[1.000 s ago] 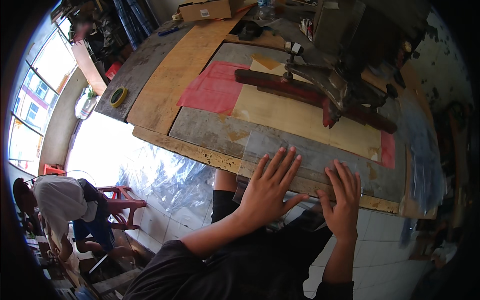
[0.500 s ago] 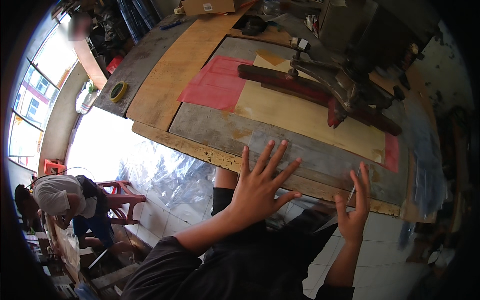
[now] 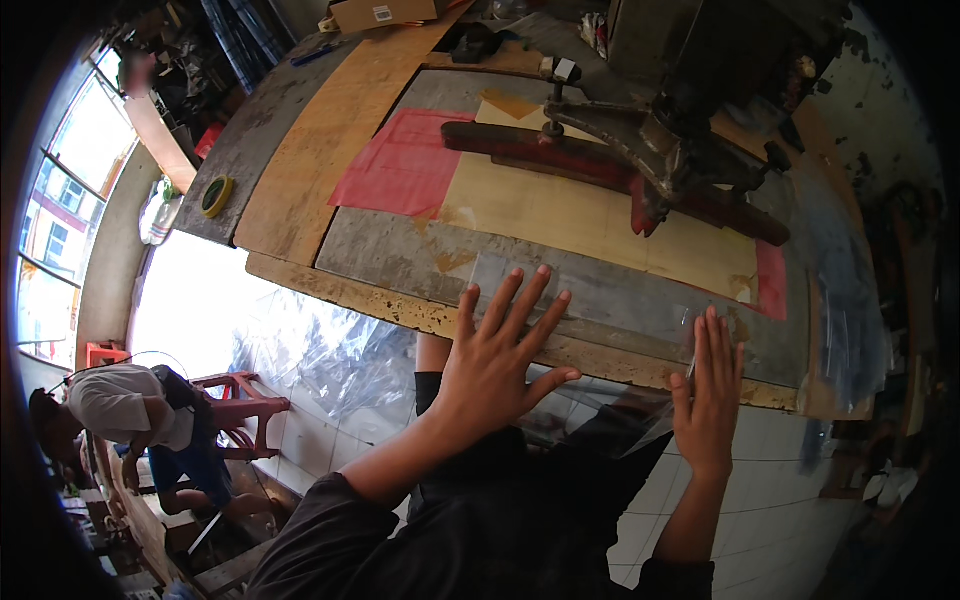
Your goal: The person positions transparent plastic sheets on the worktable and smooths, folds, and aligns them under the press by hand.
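My left hand rests palm down with its fingers spread over the left part of a clear plastic sheet. The sheet lies along the near edge of a grey metal bed and hangs over that edge toward my lap. At the sheet's right end is my right hand, fingers straight and held close together, the thumb apart. Beyond both hands, a cream-coloured sheet with a pink-red piece at its left end covers the bed. A dark red bar on a metal press arm stands over it.
Yellow tape lies on the grey tabletop at left, beside a brown board. Clear plastic is heaped below the table's left side. More plastic hangs at right. Another person bends over near a red stool.
My right hand has flattened at the sheet's right end, its fingers drawing together. My left hand stays spread on the sheet. The view has shifted slightly.
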`<state>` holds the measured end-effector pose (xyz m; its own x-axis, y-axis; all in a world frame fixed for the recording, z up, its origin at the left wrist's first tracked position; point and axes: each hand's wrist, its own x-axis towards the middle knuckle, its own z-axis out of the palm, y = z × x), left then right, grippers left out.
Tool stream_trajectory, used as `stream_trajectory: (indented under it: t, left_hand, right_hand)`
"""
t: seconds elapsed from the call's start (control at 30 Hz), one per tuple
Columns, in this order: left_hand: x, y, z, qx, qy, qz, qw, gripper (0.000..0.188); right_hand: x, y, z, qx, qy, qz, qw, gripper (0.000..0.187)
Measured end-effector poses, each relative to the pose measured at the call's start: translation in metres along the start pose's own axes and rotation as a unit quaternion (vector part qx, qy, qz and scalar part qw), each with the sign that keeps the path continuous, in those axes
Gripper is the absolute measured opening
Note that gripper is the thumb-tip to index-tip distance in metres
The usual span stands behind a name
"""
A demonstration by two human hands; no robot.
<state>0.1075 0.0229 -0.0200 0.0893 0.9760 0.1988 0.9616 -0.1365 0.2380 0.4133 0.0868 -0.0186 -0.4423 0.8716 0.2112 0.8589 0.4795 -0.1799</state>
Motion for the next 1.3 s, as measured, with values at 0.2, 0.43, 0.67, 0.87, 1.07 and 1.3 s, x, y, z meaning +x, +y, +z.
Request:
stream_trajectory:
  t: [0.2,0.43,0.67,0.87,1.07,1.3]
  left_hand:
    - [-0.002,-0.004,0.003,-0.048,0.079,-0.023,0.995,0.078]
    - [-0.004,-0.017,0.006,-0.020,0.038,-0.007,0.999,0.081]
    - [-0.003,-0.013,0.005,-0.013,0.034,-0.011,0.999,0.087]
    - [-0.001,-0.014,0.001,-0.005,0.004,-0.002,1.000,0.094]
    - [-0.001,-0.014,-0.001,0.005,-0.007,-0.001,1.000,0.096]
    - [-0.001,-0.011,-0.002,-0.009,-0.002,0.005,1.000,0.099]
  right_hand:
    - [0.001,0.001,-0.002,-0.013,-0.020,-0.007,1.000,0.074]
    - [-0.001,-0.001,-0.001,-0.054,-0.029,-0.005,0.998,0.075]
    - [0.002,-0.011,-0.003,-0.013,-0.042,-0.016,0.999,0.075]
    - [0.002,-0.012,0.001,-0.001,-0.035,-0.004,0.999,0.075]
    - [0.003,-0.014,-0.003,0.003,-0.044,0.000,0.999,0.077]
    - [0.004,-0.019,-0.007,-0.017,-0.065,0.009,0.998,0.077]
